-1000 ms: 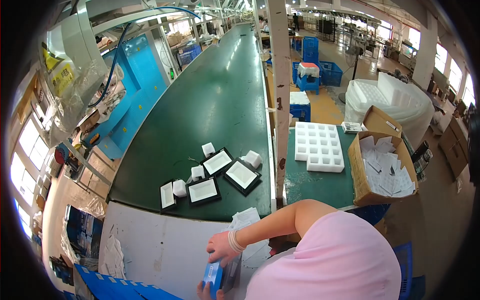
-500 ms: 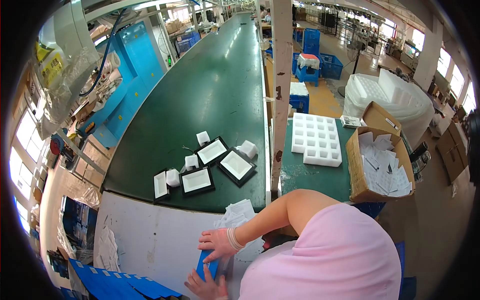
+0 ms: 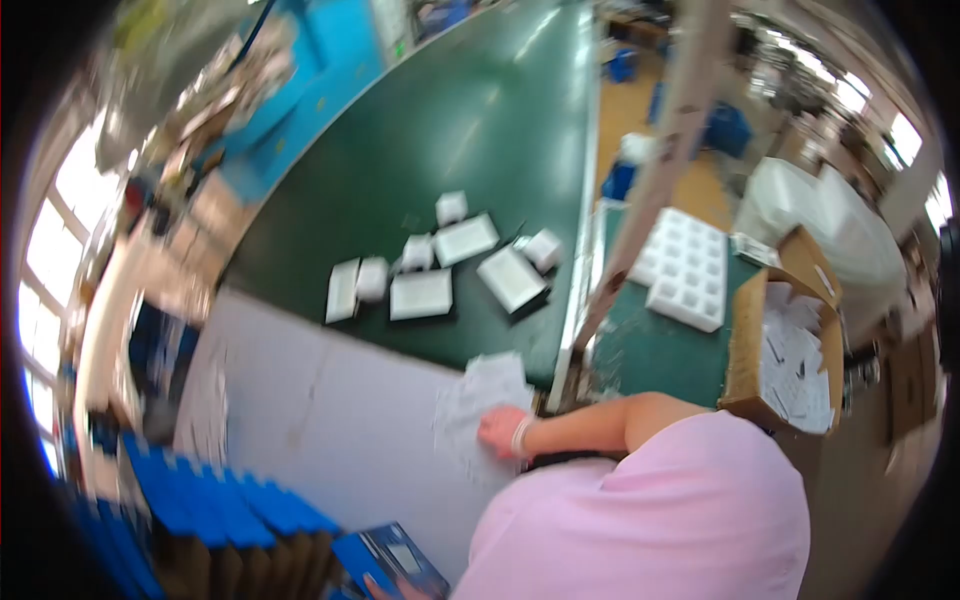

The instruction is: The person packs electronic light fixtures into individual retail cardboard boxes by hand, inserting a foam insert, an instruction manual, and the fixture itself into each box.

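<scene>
My right hand (image 3: 504,432) is over the pile of white paper sheets (image 3: 492,385) on the pale table (image 3: 330,400), its fingers bent and blurred; whether it pinches a sheet is too smeared to tell. At the bottom of the view, my left hand (image 3: 398,590) holds a blue box (image 3: 388,556) with a light panel on its face. That hand is partly cut off by the frame edge. Beside it on the left stands a row of blue-topped cartons (image 3: 220,500).
On the green conveyor (image 3: 470,130) lie several dark-framed white panels (image 3: 421,294) with white blocks (image 3: 452,207). Beyond the upright post (image 3: 665,150) are a white foam tray (image 3: 690,270) and a cardboard box (image 3: 745,350) of papers.
My right hand has left the blue box and moved to the papers. My left hand and the box have moved down and left. The whole view has turned and is blurred.
</scene>
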### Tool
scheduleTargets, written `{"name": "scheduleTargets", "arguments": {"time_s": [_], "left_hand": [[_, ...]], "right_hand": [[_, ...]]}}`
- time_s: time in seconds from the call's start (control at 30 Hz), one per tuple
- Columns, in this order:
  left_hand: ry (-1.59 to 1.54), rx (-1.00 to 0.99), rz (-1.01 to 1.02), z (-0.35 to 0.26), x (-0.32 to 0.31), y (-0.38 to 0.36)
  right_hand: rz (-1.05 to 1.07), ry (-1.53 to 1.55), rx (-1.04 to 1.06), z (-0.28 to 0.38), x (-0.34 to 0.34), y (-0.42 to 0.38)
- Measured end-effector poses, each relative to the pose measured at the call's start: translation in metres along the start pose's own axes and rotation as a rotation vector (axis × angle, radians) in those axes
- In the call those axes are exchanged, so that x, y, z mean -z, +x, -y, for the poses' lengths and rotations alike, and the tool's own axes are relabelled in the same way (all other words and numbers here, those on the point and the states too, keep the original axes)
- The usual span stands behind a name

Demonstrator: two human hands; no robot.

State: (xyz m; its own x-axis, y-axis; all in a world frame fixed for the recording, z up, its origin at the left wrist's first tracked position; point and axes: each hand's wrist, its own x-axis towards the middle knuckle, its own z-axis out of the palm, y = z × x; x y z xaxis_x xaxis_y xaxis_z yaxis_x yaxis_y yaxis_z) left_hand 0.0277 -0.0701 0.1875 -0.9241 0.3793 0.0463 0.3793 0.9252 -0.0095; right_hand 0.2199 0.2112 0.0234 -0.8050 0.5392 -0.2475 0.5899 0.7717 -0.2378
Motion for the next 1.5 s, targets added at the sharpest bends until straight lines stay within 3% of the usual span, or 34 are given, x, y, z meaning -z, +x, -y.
{"name": "scheduleTargets", "arguments": {"time_s": [0.1,0.13,0.23,0.33,0.43,0.53,0.63,0.7,0.77,0.83,0.9,0.93,1.0,1.03,1.07,1.17,1.27,1.3,1.37,1.43,1.5], "left_hand": [[0.053,0.124,-0.109,0.065,-0.064,-0.001],[0.097,0.177,-0.116,0.06,-0.062,-0.004],[0.138,0.261,-0.14,0.061,-0.061,-0.009],[0.152,0.288,-0.112,0.057,-0.056,-0.007],[0.083,0.081,-0.303,0.061,-0.053,-0.01],[-0.163,-0.156,-0.446,0.034,-0.027,-0.007],[-0.696,-0.28,-0.15,-0.005,-0.037,0.012],[-1.344,-0.107,0.166,-0.034,-0.092,0.029],[-1.745,0.5,0.598,-0.059,-0.163,0.055],[-2.15,0.792,0.88,-0.077,-0.242,0.077],[-2.4,0.149,1.212,-0.101,-0.224,0.075],[-2.477,-0.212,1.38,-0.117,-0.21,0.072],[-2.322,0.19,1.624,-0.162,-0.162,0.077],[-2.202,0.386,1.73,-0.181,-0.142,0.078],[-2.275,0.257,1.727,-0.19,-0.136,0.074],[-1.955,0.072,1.349,-0.201,-0.155,0.07],[-1.716,0.201,1.191,-0.19,-0.196,0.075],[-1.63,0.206,1.173,-0.193,-0.198,0.079],[-1.808,0.246,1.217,-0.205,-0.172,0.067],[-1.827,0.327,1.348,-0.186,-0.245,0.063],[-1.75,0.364,1.225,-0.178,-0.265,0.057]], "right_hand": [[-0.211,0.031,0.074,0.006,-0.042,0.014],[-0.212,0.037,0.171,0.006,-0.05,0.023],[-0.014,-0.03,0.225,0.028,-0.049,0.039],[-0.005,-0.044,0.244,0.03,-0.05,0.047],[0.177,-0.004,0.198,0.032,-0.015,0.049],[0.028,0.255,0.16,0.03,0.022,0.047],[-0.088,0.739,0.046,0.028,0.052,0.042],[-0.012,1.243,-0.031,0.024,0.054,0.046],[0.084,1.637,-0.117,0.022,0.073,0.047],[0.11,1.836,-0.063,0.015,0.074,0.051],[0.118,2.105,-0.055,0.015,0.086,0.046],[0.098,1.992,-0.172,0.009,0.077,0.051],[-0.005,1.783,-0.131,-0.001,0.08,0.045],[-0.045,1.741,-0.22,-0.001,0.079,0.045],[-0.063,1.75,-0.245,-0.009,0.062,0.049],[-0.07,1.863,-0.266,-0.021,0.04,0.048],[-0.457,1.925,-0.567,-0.05,0.055,0.043],[-0.542,1.762,-0.584,-0.086,0.033,0.043],[-0.769,1.847,-0.919,-0.159,0.01,0.043],[-0.935,2.052,-1.191,-0.212,0.002,0.046],[-1.031,2.102,-1.295,-0.231,0.012,0.054]]}}
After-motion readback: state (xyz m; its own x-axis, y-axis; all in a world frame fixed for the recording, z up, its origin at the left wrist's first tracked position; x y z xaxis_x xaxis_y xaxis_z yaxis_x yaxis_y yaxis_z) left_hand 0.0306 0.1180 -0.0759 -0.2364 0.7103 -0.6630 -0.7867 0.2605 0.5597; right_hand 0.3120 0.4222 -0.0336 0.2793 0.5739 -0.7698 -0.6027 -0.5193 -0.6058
